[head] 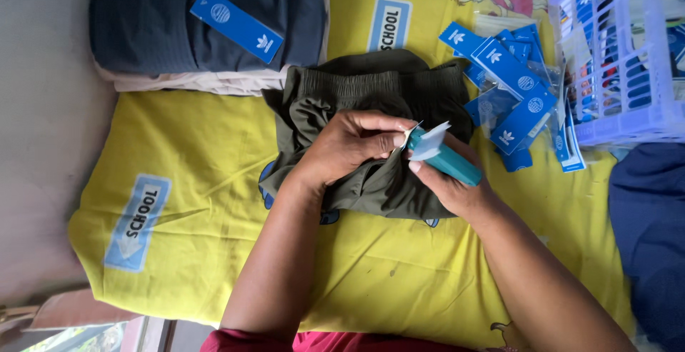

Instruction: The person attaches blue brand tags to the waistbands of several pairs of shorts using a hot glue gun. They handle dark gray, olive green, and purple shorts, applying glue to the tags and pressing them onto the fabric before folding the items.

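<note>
The left hand (349, 148) pinches the fabric of the olive green shorts (371, 109) and a small white tag (432, 138) at its fingertips. The right hand (457, 184) is closed around a teal tagging tool (446, 159), its tip touching the tag. The shorts lie near the middle of the yellow cloth (214, 180). A pile of blue tags (510, 73) lies near its far right corner, beside a white plastic basket (621, 52). Folded dark garments (200, 16) sit at the far left edge

Left hand (354, 145) and right hand (449, 180) fingertip to fingertip, fingers curled, forearms converging.
</note>
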